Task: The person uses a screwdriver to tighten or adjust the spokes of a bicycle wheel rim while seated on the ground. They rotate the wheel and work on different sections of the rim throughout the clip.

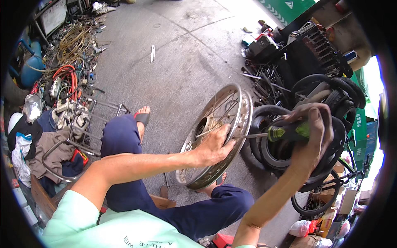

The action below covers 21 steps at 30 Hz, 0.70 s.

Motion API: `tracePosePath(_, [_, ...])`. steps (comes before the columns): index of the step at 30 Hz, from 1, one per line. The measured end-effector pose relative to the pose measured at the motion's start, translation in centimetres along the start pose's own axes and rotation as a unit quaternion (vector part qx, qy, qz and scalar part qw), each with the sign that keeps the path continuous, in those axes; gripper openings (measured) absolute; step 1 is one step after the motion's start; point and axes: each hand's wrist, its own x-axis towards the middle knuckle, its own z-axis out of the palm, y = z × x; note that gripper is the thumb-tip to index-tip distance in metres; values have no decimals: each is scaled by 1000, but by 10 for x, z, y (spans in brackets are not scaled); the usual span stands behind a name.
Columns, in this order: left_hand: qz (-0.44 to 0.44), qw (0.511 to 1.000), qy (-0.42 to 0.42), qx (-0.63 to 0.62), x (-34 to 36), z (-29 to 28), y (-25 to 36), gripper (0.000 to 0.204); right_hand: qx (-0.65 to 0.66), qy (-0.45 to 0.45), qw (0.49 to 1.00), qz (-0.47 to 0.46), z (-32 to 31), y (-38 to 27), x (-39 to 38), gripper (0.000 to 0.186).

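Observation:
A spoked metal wheel rim without a tyre stands tilted between my knees. My left hand grips it at the side, with the fingers among the spokes and the thumb near the rim's edge. In my right hand is a screwdriver with a green and black handle, held level. Its thin shaft points left and its tip meets the outer face of the rim near my left thumb. The exact contact of the tip is too small to make out.
Black tyres are piled close by on the right, below heaped metal parts. A bicycle wheel stands lower right. Cables and scraps cover the left side, near a metal-framed chair and clothes. Concrete floor stretches ahead.

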Motion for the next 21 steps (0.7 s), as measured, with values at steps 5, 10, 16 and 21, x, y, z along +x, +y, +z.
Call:
tracePosePath(5, [-35,998,5,51,18,-3,-7,51,-21,190,981,-26,27,18,-17,26])
tracePosePath(10, [-29,997,36,65,10,0,-4,49,137,223,965,10,10,38,-13,22])
tracePosePath(16, [-204,971,-117,-47,23,-22,16,48,150,239,956,-74,-28,2,-50,26])
tracePosePath(21, [-241,941,-146,-184,29,-20,3,52,226,195,949,-100,-21,11,-69,36])
